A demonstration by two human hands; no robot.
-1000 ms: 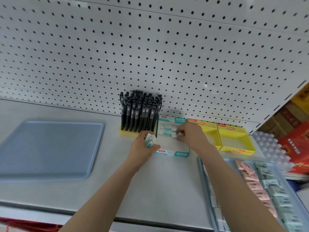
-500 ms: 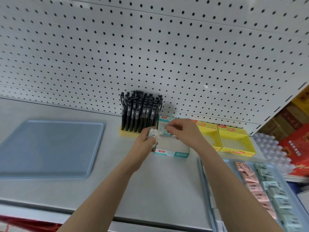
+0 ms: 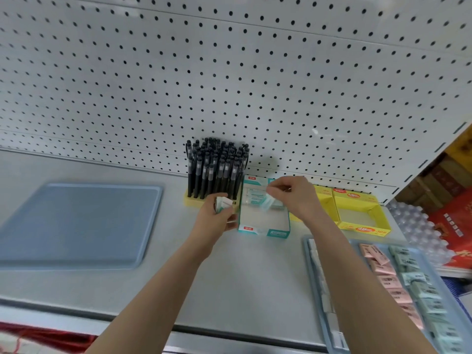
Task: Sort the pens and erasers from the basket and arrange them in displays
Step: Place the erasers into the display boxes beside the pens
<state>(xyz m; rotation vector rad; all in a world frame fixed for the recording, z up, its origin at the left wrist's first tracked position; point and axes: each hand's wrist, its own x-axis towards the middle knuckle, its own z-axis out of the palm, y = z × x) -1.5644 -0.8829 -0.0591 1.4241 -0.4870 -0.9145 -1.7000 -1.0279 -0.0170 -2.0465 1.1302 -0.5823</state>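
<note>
On the pegboard shelf (image 3: 229, 282), the right hand (image 3: 293, 198) holds one eraser (image 3: 268, 202) in a pinch grip over the teal display box (image 3: 263, 231), while the left hand (image 3: 217, 222) clasps a spare stack (image 3: 223, 202) beside it; a tilted release could lodge the eraser crooked.

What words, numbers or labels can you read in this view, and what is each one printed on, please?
"4B": orange label on the front wall of the right yellow box.
"30": same wall, right end; what follows is blurred.
Too blurred: the red tags on the teal box.
Too blurred: print on the loose erasers and the red carton.
</note>
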